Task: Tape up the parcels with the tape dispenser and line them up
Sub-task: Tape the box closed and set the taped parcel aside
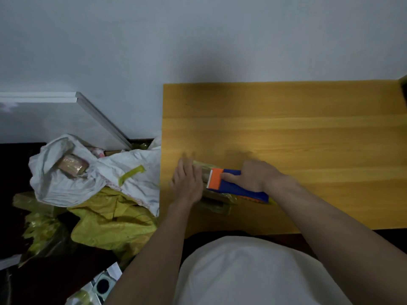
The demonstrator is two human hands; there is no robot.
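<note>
A small parcel (217,202) wrapped in yellowish plastic lies near the front left corner of the wooden table (286,133). My right hand (253,176) grips a blue tape dispenser (237,188) with an orange toothed head, laid across the top of the parcel, my thumb on its side. My left hand (187,183) rests flat on the parcel's left end with fingers straight. Most of the parcel is hidden under the dispenser and my hands.
Left of the table on the floor lies a heap of white bags (92,172) and yellow-green bags (110,223). One white bag holds a brown taped parcel (71,165). A grey wall stands behind the table. A dark object (404,86) shows at the far right edge.
</note>
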